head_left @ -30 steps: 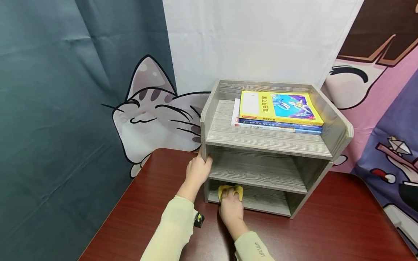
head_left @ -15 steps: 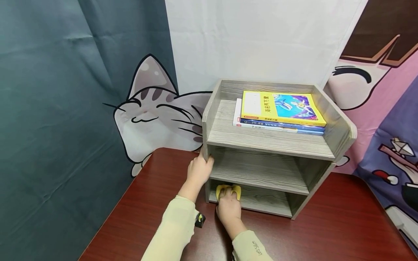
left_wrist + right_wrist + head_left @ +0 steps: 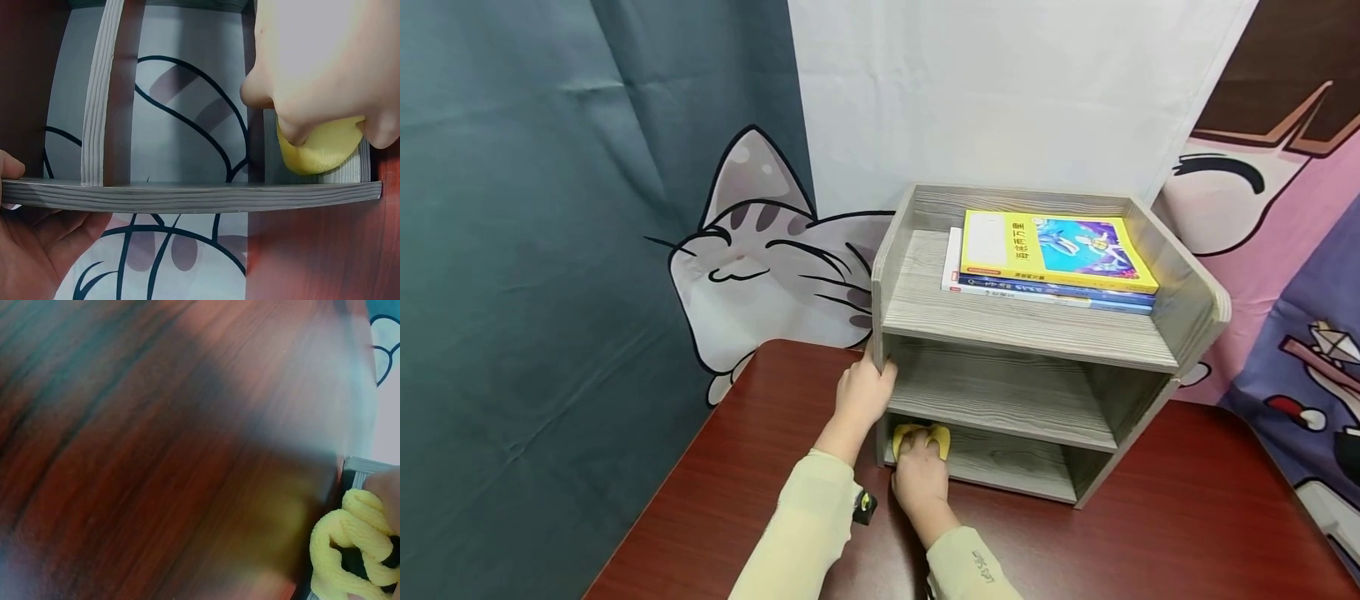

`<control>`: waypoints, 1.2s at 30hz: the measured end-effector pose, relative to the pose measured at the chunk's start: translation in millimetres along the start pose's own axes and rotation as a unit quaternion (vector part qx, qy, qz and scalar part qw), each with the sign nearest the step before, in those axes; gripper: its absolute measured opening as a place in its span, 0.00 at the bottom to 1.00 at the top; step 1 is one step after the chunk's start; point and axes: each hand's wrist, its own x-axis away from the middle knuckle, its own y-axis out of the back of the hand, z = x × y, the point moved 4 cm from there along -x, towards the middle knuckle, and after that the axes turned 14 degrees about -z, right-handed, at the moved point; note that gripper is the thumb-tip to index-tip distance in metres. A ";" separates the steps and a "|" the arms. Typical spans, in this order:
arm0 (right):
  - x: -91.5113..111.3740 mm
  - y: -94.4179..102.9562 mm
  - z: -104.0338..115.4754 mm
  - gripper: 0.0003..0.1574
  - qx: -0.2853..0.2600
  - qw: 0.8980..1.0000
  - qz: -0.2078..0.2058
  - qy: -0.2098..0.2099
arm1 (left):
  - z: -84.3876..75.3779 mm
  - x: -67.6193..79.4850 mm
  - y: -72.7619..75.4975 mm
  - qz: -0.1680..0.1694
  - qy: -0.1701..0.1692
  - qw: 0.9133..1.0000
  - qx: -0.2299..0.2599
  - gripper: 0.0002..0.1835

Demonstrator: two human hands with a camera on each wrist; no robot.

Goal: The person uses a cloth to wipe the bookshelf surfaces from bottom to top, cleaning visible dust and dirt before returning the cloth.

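Head view forward-down, wrist views close — all share yellow cloth (image 3: 319, 150)

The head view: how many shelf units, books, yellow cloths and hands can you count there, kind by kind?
Shelf unit: 1
Books: 3
Yellow cloth: 1
Hands: 2, left hand and right hand
Total: 7

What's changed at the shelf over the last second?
The right hand and the yellow cloth it grips have moved left along the bottom shelf, closer to the left side panel. Nothing was newly grasped or released. The left hand still grips that panel; the stacked books lie as before.
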 end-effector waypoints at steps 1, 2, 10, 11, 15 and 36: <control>-0.2 0.1 0.8 0.34 -0.001 1.000 0.001 0.000 | 0.1 0.1 0.3 0.000 0.000 1.000 0.000 0.25; -0.3 0.1 1.6 0.34 -0.001 1.000 0.004 0.000 | 0.2 -0.1 0.8 -0.001 -0.001 1.000 0.000 0.25; -1.6 1.9 13.3 0.34 -0.015 1.000 0.002 0.003 | 1.6 -0.3 3.0 0.001 0.001 1.000 -0.004 0.25; -1.4 1.9 14.2 0.34 -0.019 1.000 0.000 0.001 | 1.6 -0.2 2.8 0.003 0.001 1.000 -0.005 0.25; 0.0 1.6 15.1 0.33 -0.039 0.999 0.005 -0.017 | 1.8 -0.5 4.4 0.000 0.001 1.000 -0.007 0.24; 9.4 1.7 1.6 0.41 -0.222 0.962 -0.021 -0.155 | 0.6 -1.6 -0.3 0.010 0.003 1.000 -0.015 0.25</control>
